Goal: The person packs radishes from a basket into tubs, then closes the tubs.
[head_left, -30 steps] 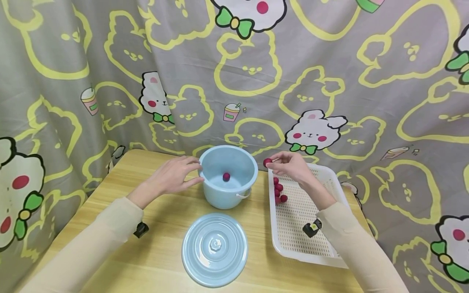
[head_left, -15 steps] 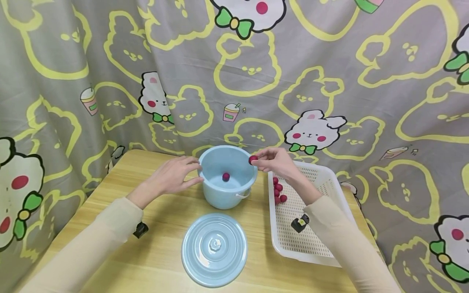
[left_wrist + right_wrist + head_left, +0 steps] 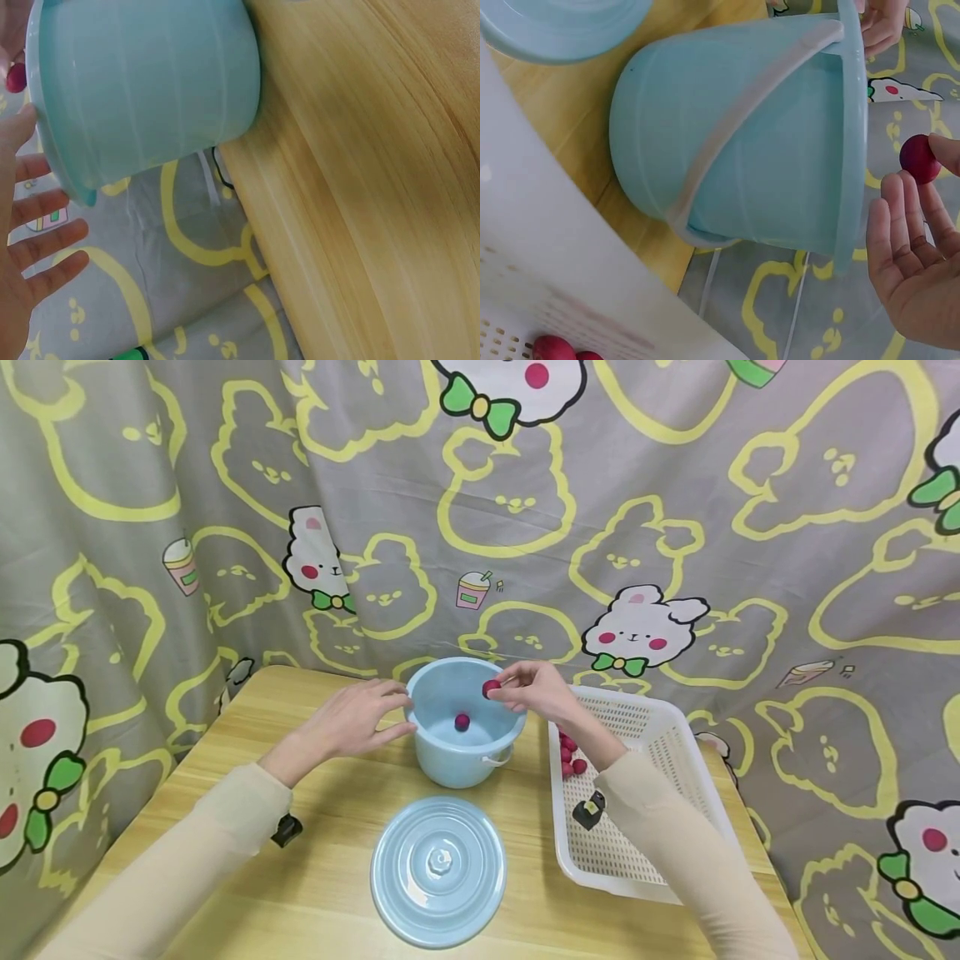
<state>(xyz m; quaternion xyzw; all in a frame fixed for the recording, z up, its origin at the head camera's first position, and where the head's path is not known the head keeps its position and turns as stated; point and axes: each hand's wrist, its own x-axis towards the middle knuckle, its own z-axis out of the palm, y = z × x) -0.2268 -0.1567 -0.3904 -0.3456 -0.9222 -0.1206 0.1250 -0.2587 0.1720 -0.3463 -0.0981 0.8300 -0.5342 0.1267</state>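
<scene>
Head view: right hand (image 3: 536,692) is pinching a red berry (image 3: 491,687) in its fingers directly above the pail (image 3: 467,722) mouth; left hand (image 3: 352,722), fingers relaxed, is touching the pail's rim.

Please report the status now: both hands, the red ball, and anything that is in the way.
Left hand steadies bucket rim. Right hand pinches red ball above bucket mouth. Nothing in the way.

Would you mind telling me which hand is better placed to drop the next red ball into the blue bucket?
The right hand: it already pinches a red ball above the blue bucket. The left hand holds nothing and touches the bucket's rim from the side, seemingly steadying it.
</scene>
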